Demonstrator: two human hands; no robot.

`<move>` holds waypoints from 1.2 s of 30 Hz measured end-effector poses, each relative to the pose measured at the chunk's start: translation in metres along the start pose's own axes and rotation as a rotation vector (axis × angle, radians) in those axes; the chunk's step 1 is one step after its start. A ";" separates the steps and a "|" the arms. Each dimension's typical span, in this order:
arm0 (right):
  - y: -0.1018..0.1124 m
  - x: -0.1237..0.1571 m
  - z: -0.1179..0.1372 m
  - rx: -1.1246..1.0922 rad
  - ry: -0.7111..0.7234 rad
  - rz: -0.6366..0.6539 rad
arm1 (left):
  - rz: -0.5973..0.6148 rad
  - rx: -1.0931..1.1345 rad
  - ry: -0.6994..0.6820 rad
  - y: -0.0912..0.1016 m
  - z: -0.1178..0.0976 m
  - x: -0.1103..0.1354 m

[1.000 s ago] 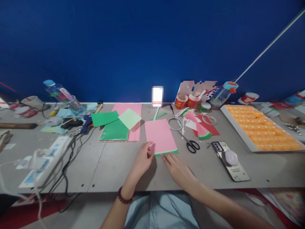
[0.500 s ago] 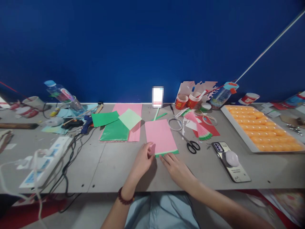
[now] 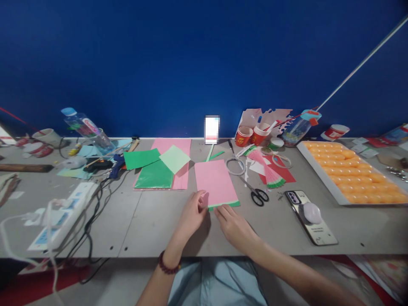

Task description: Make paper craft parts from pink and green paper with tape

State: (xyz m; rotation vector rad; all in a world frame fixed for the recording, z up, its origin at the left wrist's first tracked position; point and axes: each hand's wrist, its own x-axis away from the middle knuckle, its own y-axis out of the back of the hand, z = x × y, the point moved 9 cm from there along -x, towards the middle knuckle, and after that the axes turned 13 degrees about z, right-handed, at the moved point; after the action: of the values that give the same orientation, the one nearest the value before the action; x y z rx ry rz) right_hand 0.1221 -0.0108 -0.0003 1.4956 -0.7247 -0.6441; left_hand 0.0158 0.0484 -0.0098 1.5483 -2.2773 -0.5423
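Note:
A pink paper sheet [image 3: 214, 180] lies in front of me with a narrow green strip [image 3: 228, 205] along its near edge. My left hand [image 3: 194, 212] is at the sheet's near left corner, its fingers curled and closed on the paper. Along the green strip rest the fingertips of my right hand [image 3: 234, 224]; its fingers are stretched out and lie close to the table, while the thumb is mostly hidden. Right of the sheet are black-handled scissors [image 3: 259, 196] and a roll of tape [image 3: 236, 166]. A pink and green folded paper fan [image 3: 269, 170] lies farther right.
Green paper [image 3: 154, 176] and a pale green square [image 3: 174, 159] lie left. A power strip [image 3: 65, 216] with cables is at far left. On the right are a phone [image 3: 309, 229] and a tray of orange balls [image 3: 357, 174]. Red paper cups [image 3: 244, 136] stand behind.
The view has shifted very slightly. Both hands keep nearly the same place at the near edge of the pink paper.

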 end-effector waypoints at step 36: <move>0.001 -0.001 0.005 0.043 -0.017 -0.005 | 0.042 -0.152 0.055 0.001 -0.008 0.001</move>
State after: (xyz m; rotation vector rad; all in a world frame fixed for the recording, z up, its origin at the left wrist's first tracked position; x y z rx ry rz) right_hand 0.1177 -0.0134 -0.0001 1.5331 -0.7521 -0.6496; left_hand 0.0183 0.0464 -0.0027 1.4217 -2.1691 -0.6378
